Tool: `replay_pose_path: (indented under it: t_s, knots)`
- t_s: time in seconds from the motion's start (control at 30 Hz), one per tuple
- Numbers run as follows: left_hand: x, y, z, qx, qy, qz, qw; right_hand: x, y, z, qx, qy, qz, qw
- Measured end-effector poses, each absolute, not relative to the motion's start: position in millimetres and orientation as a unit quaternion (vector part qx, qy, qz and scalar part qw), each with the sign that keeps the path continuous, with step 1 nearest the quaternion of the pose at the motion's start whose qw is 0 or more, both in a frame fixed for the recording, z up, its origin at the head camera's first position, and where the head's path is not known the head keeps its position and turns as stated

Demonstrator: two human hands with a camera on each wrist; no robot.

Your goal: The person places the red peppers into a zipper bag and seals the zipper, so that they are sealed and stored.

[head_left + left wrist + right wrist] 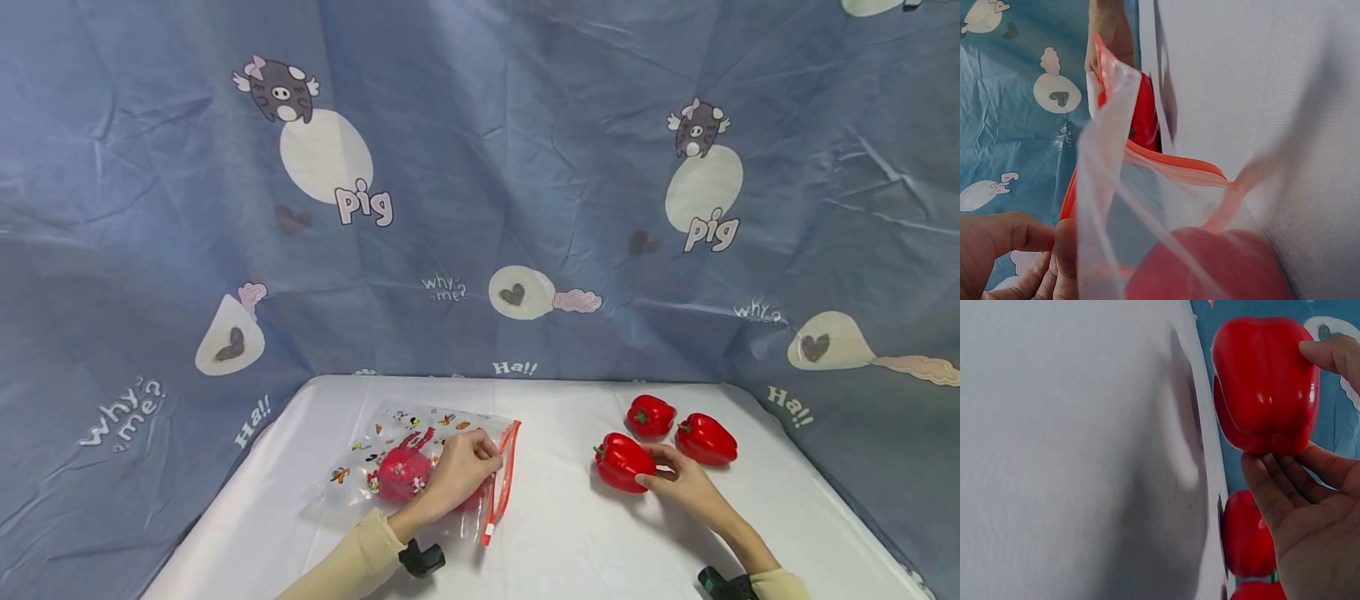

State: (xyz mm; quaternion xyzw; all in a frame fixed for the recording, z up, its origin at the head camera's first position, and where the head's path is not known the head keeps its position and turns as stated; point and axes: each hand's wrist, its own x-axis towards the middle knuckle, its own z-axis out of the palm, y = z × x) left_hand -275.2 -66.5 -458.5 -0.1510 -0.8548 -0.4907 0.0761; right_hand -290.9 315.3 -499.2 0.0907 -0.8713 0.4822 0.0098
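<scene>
My left hand (461, 472) pinches the upper edge of a clear plastic zip bag (348, 454) with cartoon prints and a red-orange zip strip. In the left wrist view, the bag's mouth stands apart beside the left hand (1019, 256). Inside lies a red rounded thing (1204, 269), blurred by the plastic. On the right, my right hand (681, 482) grips a glossy red bell pepper (622, 462), its green stem pointing left. The right wrist view shows the thumb on one side of this bell pepper (1266, 387) and fingers on the other.
Two more red bell peppers stand at the back right, one (650, 417) behind the held one and another (707, 440) further right. A white cloth (558, 517) covers the table. Behind it hangs a blue printed curtain (465, 167).
</scene>
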Motion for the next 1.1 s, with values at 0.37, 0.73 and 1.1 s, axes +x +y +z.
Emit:
replay_pose_path:
  t_s: [0.37,0.73,1.1]
  knots:
    - [-275.0,-66.8,-459.9,-0.154,-0.854,-0.491,0.081,-297.4,292.6,-497.9,0.090,-0.876,0.474,0.014]
    - [-273.5,-65.5,-460.6,-0.156,-0.855,-0.489,0.078,-301.7,264.7,-501.4,0.122,-0.862,0.491,0.016]
    - [-274.8,-64.2,-458.9,-0.147,-0.860,-0.482,0.080,-304.6,236.9,-496.3,0.157,-0.844,0.512,-0.010]
